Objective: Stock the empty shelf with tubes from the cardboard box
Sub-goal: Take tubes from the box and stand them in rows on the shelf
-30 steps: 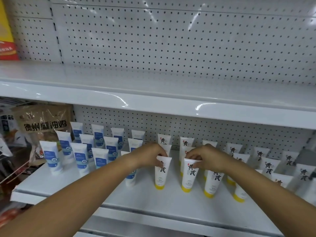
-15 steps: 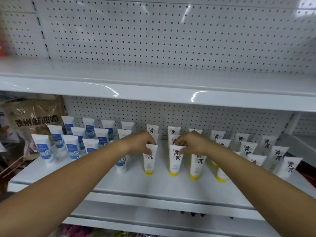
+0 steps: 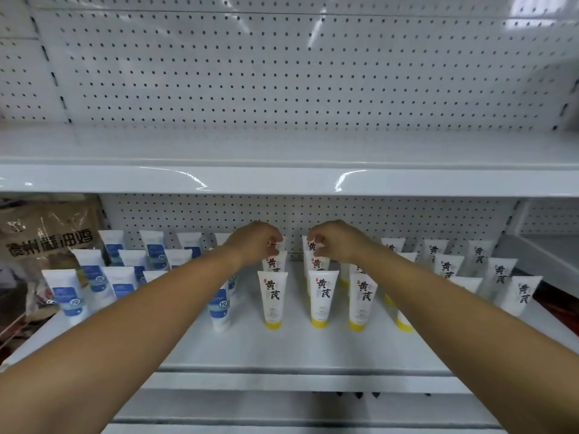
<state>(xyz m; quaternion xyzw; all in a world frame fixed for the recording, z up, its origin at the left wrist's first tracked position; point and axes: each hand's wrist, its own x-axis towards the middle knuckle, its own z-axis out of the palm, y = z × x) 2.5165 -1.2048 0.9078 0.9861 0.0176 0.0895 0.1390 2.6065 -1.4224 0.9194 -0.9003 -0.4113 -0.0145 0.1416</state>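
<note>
Head view: lower shelf (image 3: 313,349) carried every tube upright, cap down; cardboard box out of frame.
Upper shelf (image 3: 282,180): overhung both hands, so lift room looked limited.
Brown bag (image 3: 47,233): far left of the fingers, no conflict.
Blue-label tubes (image 3: 67,296): block well left of the left fingers.
Yellow-cap front row (image 3: 319,297): on the person's side of the fingertips, under both wrists.
Left hand (image 3: 255,244): fingers curled, pinching the crimped top of left back tube (image 3: 280,245).
Right hand (image 3: 338,242): same pinch on right back tube (image 3: 310,247).
Key relation: each tube sat directly below its own fingertips, long axis vertical, one hand per tube, equally near.
Obstruction: middle-row tubes (image 3: 275,264) stood just in front of the pinched ones; a nudge would likely tip them.
</note>
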